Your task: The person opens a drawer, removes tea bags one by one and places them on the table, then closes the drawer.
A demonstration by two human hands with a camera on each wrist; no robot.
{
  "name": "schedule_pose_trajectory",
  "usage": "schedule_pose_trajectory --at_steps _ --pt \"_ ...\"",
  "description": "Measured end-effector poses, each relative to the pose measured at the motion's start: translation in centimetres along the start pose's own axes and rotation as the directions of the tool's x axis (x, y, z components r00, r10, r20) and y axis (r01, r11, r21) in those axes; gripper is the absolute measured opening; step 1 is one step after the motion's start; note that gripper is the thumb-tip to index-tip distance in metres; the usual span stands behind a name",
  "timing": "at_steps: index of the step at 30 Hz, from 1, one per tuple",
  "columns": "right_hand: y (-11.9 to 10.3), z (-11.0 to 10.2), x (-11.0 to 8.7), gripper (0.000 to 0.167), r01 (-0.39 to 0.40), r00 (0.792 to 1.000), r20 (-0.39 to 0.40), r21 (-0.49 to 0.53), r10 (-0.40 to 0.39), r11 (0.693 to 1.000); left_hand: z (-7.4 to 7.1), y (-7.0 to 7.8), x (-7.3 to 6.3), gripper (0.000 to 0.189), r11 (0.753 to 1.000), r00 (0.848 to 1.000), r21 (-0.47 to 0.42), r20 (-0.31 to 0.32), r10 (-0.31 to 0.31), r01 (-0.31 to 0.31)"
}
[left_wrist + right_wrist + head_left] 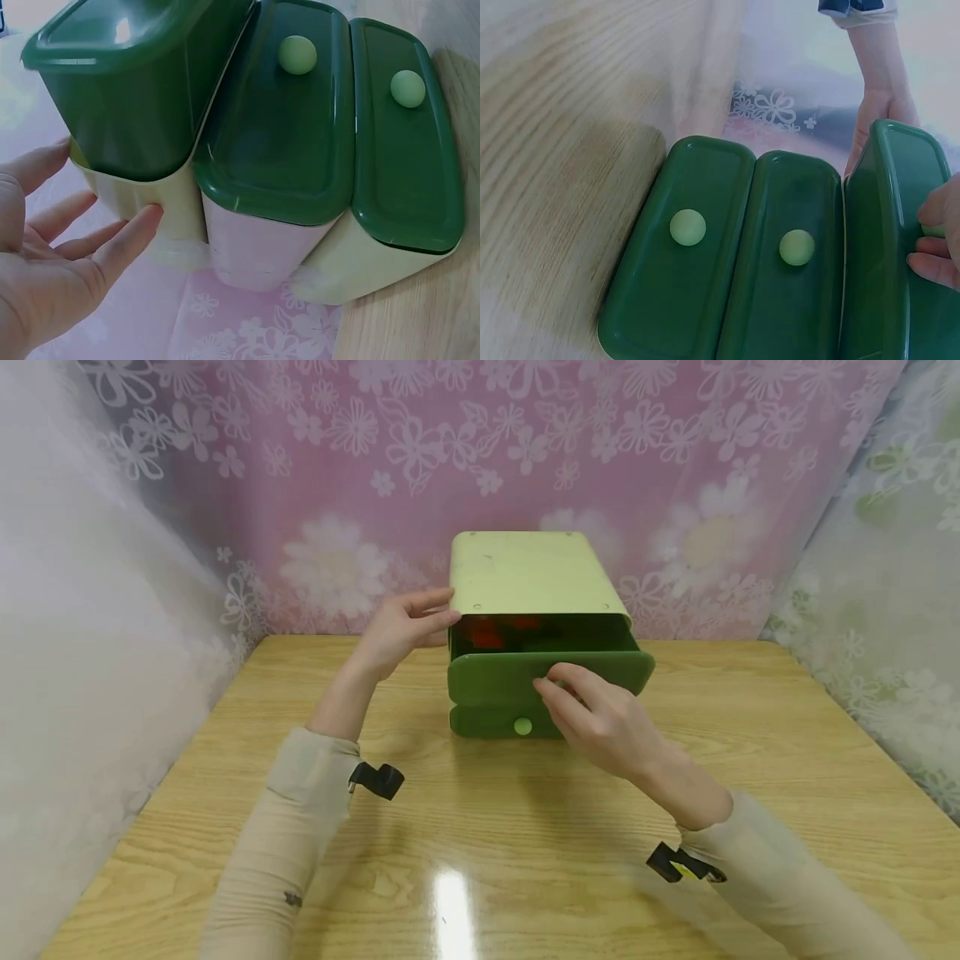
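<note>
Over the desk (465,827), the right hand (603,720) pinches the knob (934,231) of the pulled-out top drawer (491,680), presumably for a sure hold; two lower drawers (274,142) sit shut, making three. Something red (483,634) lies inside. Beyond, the left hand's (405,628) fingers, spread loosely, touch the standing cabinet (534,572), likely steadying it.

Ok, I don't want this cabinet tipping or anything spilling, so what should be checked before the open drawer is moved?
1. Left hand touching the cabinet at its side: ok.
2. Right hand pinching the knob: ok.
3. Middle drawer and bottom drawer closed: ok.
4. Top drawer closed: not ok, it is pulled out.
5. Red contents lying loose or secured: cannot tell, too shadowed.
</note>
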State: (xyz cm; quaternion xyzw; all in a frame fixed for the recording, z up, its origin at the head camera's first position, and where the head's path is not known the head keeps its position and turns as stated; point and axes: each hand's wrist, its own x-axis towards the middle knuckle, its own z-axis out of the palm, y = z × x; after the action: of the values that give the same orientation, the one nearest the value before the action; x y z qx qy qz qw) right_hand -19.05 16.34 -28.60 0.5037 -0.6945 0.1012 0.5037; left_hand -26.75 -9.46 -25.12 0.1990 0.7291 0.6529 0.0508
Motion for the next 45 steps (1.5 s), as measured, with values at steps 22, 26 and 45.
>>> schedule_pose_trajectory --at_steps 22,26,45 --pt "-1.2 -1.8 0.3 0.020 0.039 0.999 0.009 -0.007 -0.039 0.999 0.9 1.1 -0.8 0.039 0.837 0.985 0.546 -0.121 0.121 -0.036" --pt "-1.6 -2.3 0.4 0.021 0.043 0.999 0.008 0.000 -0.043 0.999 0.9 1.2 -0.7 0.041 0.855 0.984 0.519 -0.136 0.112 -0.026" --pt "-4.3 -3.5 1.6 0.025 0.080 0.997 0.019 0.026 -0.080 0.996 0.7 0.8 -0.8 0.039 0.863 0.987 0.506 -0.132 0.094 -0.015"
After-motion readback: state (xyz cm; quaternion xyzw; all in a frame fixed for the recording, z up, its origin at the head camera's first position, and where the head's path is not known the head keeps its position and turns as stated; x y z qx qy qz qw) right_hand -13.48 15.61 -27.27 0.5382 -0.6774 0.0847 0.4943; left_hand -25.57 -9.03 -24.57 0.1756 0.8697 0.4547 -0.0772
